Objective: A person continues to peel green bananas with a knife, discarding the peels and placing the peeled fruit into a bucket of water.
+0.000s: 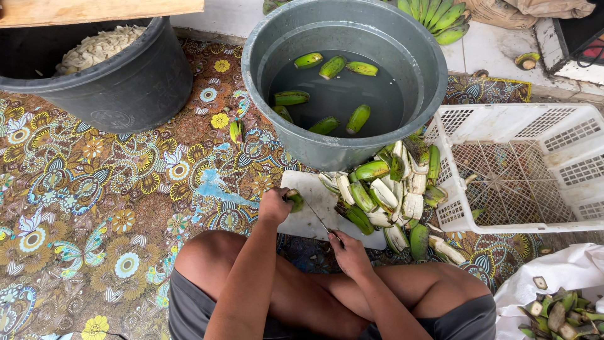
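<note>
Here, on the patterned floor mat (113,189), a person sits cross-legged over a white rectangular cutting board (311,217). The left hand (274,204) is closed around a small green unripe banana (294,200), holding it at the near-left part of the board. The right hand (347,250) is wrapped around the handle of a thin-bladed knife (319,220), whose blade runs up and left towards the fruit.

The clearest risk, as I judge it, is the blade: its tip lies just beside the left-hand fingers, and if the banana is wet or sappy, a slip could carry the edge into them. The banana is short, so little of it stands clear of the grip.

Room is tight. The big grey plastic tub of water (343,82), with several green bananas floating in it, stands touching the far edge of the board, so a push forward would knock its wall. To the right, a heap of green peels and pale strips (390,192) crowds the board's edge and spills against the white plastic lattice crate (522,170); a wide elbow sweep could scatter it. A white bag of cut ends (560,296) sits by the right knee. To the left the mat lies open up to the dark grey bucket of pale slices (100,69), well apart, so that side offers the free room.
</note>
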